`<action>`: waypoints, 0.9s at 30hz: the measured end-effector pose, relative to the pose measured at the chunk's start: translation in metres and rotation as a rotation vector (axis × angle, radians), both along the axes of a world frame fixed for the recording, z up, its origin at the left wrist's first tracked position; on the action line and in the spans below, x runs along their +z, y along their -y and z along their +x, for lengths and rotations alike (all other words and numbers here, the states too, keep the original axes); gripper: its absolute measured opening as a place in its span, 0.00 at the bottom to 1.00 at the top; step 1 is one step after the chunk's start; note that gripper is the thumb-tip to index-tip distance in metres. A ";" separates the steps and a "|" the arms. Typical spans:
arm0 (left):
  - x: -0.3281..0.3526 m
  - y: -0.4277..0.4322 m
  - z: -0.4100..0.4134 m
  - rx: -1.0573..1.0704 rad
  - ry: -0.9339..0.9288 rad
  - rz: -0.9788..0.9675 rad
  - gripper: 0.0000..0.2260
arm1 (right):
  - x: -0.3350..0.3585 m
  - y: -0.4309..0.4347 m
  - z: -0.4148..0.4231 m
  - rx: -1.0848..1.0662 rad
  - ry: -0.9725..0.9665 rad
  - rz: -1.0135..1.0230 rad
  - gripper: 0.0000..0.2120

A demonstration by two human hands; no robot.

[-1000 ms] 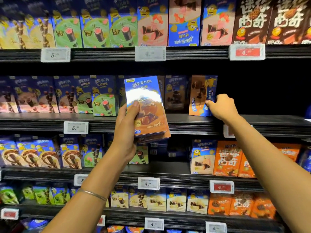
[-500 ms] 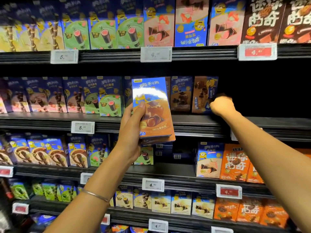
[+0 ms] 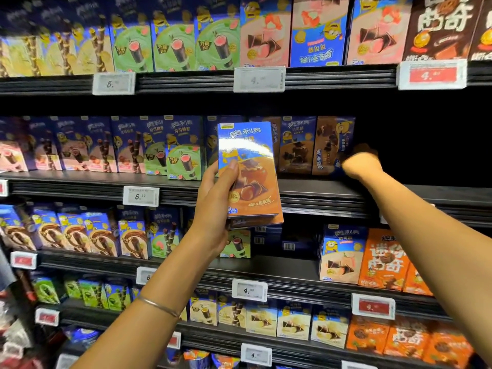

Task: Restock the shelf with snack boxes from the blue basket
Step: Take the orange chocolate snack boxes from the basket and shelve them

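Both hands are raised to the shelving in the head view. Left hand [image 3: 215,209] grips a blue and brown snack box [image 3: 247,171] upright in front of the middle shelf [image 3: 319,189]. Its thumb lies across the box face and its fingers are hidden behind. A thin edge of a second box [image 3: 254,222] shows under the first, pressed against its back, so the hand seems to carry two. One thin bracelet [image 3: 159,306] circles that wrist.

Right hand [image 3: 359,165] reaches into the dark bay at the right end of the middle shelf, just beside the last brown box [image 3: 332,145]. It is blurred and its fingers turn away from the camera, so I cannot tell whether it grips that box or only touches it.

On the middle shelf two brown boxes [image 3: 296,147] stand in plain sight to the right of the held one, the last brown box among them. A third is mostly covered by the held box.

The top shelf shows three green boxes [image 3: 173,46], then two pink boxes [image 3: 265,35] with one blue box [image 3: 316,33] between them. Three price tags [image 3: 259,79] hang on the top rail, the rightmost one red. One white tag [image 3: 141,196] reads clearly on the middle rail, and another tag [image 3: 3,187] is cut by the left edge.

Boxes at the far left are smeared by blur, and the bottom row is cut off by the frame
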State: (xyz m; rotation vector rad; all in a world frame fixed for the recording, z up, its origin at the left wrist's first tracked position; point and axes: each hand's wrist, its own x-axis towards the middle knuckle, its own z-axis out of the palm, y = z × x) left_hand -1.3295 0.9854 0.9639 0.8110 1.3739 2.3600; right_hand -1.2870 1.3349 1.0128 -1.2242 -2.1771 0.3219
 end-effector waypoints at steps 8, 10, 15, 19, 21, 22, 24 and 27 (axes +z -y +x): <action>-0.007 -0.001 -0.005 -0.017 0.005 0.018 0.08 | -0.009 0.062 0.024 0.165 -0.523 -0.001 0.14; -0.009 -0.001 -0.006 -0.019 -0.004 0.024 0.08 | -0.007 0.099 0.032 0.395 -0.615 -0.040 0.13; -0.014 -0.002 -0.005 0.005 -0.026 0.044 0.17 | -0.013 0.188 0.057 0.842 -0.528 -0.395 0.17; -0.019 0.000 -0.002 0.033 -0.031 0.047 0.30 | -0.029 0.215 0.058 0.824 -0.431 -0.375 0.23; -0.021 0.001 -0.001 0.054 -0.040 0.033 0.31 | -0.034 0.221 0.058 0.811 -0.442 -0.401 0.22; -0.022 0.002 0.000 0.062 -0.042 0.032 0.30 | -0.035 0.223 0.058 0.823 -0.450 -0.415 0.19; -0.022 0.004 0.002 0.055 -0.028 0.052 0.29 | -0.035 0.225 0.059 0.850 -0.456 -0.412 0.15; -0.021 0.008 -0.001 0.051 -0.001 0.055 0.26 | -0.032 0.226 0.061 0.903 -0.466 -0.488 0.14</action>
